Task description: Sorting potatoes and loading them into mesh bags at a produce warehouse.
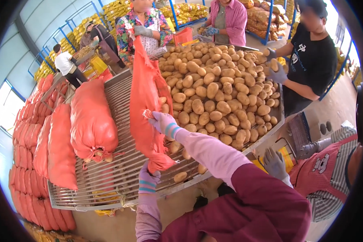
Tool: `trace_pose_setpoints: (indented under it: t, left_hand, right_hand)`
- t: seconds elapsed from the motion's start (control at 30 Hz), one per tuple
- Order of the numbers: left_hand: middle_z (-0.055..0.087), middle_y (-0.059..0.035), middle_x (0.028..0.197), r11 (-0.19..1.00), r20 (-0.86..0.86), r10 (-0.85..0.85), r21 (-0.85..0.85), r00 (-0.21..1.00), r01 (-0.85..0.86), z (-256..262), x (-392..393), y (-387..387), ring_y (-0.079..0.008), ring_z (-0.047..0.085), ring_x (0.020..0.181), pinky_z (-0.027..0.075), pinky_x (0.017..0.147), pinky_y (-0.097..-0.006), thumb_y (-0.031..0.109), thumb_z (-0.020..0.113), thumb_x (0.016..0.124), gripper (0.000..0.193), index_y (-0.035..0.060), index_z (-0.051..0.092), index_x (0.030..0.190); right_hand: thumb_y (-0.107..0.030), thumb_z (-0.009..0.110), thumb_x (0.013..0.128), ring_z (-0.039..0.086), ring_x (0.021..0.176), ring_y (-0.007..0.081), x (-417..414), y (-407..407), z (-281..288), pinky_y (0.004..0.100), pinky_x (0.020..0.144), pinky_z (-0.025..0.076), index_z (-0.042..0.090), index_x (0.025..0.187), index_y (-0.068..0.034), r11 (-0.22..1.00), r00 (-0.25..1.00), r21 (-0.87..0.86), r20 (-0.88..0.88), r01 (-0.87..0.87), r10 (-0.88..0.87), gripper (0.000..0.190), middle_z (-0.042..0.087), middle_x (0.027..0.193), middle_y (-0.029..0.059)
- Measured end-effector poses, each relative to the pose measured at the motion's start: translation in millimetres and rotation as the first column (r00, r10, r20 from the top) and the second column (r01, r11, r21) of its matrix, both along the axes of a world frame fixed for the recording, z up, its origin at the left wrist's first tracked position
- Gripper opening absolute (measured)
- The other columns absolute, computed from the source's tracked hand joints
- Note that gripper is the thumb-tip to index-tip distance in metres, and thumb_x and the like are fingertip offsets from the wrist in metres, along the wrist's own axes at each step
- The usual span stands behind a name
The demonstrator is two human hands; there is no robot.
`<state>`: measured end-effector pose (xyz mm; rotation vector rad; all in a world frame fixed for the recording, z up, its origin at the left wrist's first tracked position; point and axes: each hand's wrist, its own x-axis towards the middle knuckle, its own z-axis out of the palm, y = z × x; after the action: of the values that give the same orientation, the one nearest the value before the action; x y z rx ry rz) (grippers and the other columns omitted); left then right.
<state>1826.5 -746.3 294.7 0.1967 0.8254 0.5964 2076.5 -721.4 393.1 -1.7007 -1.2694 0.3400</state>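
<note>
A red woven sack (145, 99) stretches over the slatted metal sorting table (124, 178), mostly slack, with a few potatoes showing at its side. My left hand (149, 177), in a lilac glove with blue stripes, grips the sack's near end. Farther up, my right hand (164, 122) in a matching glove pinches the sack's frayed edge. The far end is held up by the grey-gloved hand (143, 31) of a person across the table. Right beside the sack rises a large heap of loose potatoes (211, 90). One potato (180, 177) lies on the slats near my left hand.
Filled red sacks (93, 121) lie on the table's left part, and a tall stack of red sacks (27, 181) stands beyond. A person in black (311, 57) holds potatoes at the right. Another person's gloved hand (273, 163) is near my right arm.
</note>
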Motion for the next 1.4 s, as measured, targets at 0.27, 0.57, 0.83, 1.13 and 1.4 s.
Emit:
trace_pose_setpoints:
  t: [0.27,0.57,0.83,1.13,1.4]
  left_hand:
    - [0.041,-0.0078,0.144,0.717,-0.391,0.268,0.691,0.880,0.089,43,48,-52,-0.0231,0.047,0.127,0.040,0.101,-0.0459,0.029,0.075,0.088,0.079,0.0162,0.029,0.151]
    - [0.032,-0.0074,0.155,0.828,-0.152,-0.040,0.548,0.988,0.118,56,149,-44,-0.0338,0.042,0.135,0.044,0.103,-0.0574,0.034,0.061,0.098,0.065,0.0234,0.028,0.152]
    - [0.038,-0.0062,0.144,0.921,0.285,0.130,0.321,0.950,-0.222,87,132,6,-0.0316,0.051,0.123,0.046,0.102,-0.0545,0.054,0.064,0.091,0.063,0.0184,0.041,0.139]
    - [0.046,-0.0075,0.135,0.955,0.251,0.142,0.220,0.957,-0.200,14,109,76,-0.0294,0.054,0.117,0.054,0.093,-0.0476,0.061,0.074,0.080,0.071,0.0232,0.048,0.134]
    - [0.065,-0.0032,0.101,0.791,-0.259,-0.108,0.563,0.960,0.241,36,112,101,-0.0200,0.063,0.084,0.055,0.075,-0.0361,0.027,0.069,0.093,0.035,0.0159,0.057,0.124]
  right_hand:
    - [-0.027,0.064,0.096,0.064,0.070,0.0398,-40,-42,117,0.0459,0.062,0.047,0.055,0.092,-0.005,0.906,0.965,0.384,-0.117,-0.175,0.236,0.024,0.063,0.074,0.0187]
    - [-0.017,0.067,0.096,0.053,0.074,0.0075,-14,-72,215,0.0279,0.063,0.045,0.059,0.096,-0.002,0.750,0.859,0.661,-0.393,0.017,0.327,0.017,0.060,0.079,-0.0002]
    - [-0.020,0.059,0.100,0.063,0.075,0.0056,87,-120,174,0.0217,0.057,0.053,0.064,0.119,-0.005,0.662,0.808,0.670,-0.566,0.337,0.161,0.025,0.065,0.092,-0.0036]
    - [-0.024,0.060,0.100,0.058,0.070,0.0023,57,-165,71,0.0211,0.057,0.050,0.065,0.117,-0.006,0.785,0.691,0.372,-0.716,0.495,-0.095,0.025,0.066,0.089,-0.0050]
    - [-0.015,0.060,0.100,0.061,0.094,0.0062,45,-164,86,0.0221,0.084,0.051,0.061,0.128,-0.001,0.790,0.802,0.466,-0.595,0.399,-0.054,0.032,0.068,0.108,-0.0005]
